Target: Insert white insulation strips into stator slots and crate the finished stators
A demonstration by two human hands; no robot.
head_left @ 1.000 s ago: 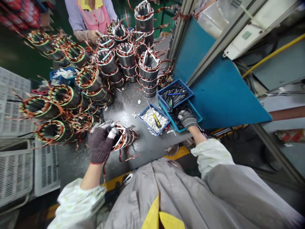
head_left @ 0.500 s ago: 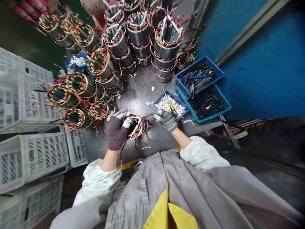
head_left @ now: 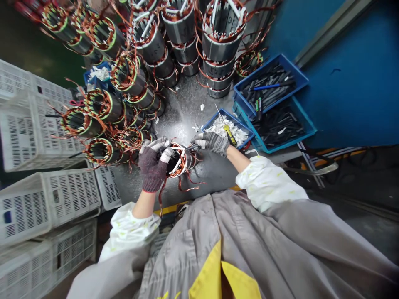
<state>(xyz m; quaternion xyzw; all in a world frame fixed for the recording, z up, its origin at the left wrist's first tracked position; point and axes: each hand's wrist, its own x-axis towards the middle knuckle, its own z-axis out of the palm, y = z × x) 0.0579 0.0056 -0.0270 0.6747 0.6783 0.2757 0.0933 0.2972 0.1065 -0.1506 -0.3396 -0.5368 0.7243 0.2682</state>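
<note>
A motor stator (head_left: 186,161) with orange-brown windings and white sleeves lies on its side on the metal tabletop, open end to the left. My left hand (head_left: 153,166), in a dark purple knitted glove with white-wrapped fingertips, grips its left rim. From the right, my right hand (head_left: 213,142), in a grey striped glove, pinches a thin dark strip (head_left: 193,147) at the stator's upper right side. The strip's far end is hard to make out. Loose copper leads (head_left: 188,187) hang toward the table's front edge.
Stacked stators (head_left: 220,45) crowd the back and left. To the right stand a blue tray (head_left: 204,126) of white pieces with a yellow screwdriver (head_left: 230,135) on top, and two trays of black strips (head_left: 282,128). White crates (head_left: 71,195) line the left.
My right hand has moved slightly left and up, nearer the stator, and its fingers lie flatter over the dark strip. My left hand keeps its grip. The whole view has shifted a little.
</note>
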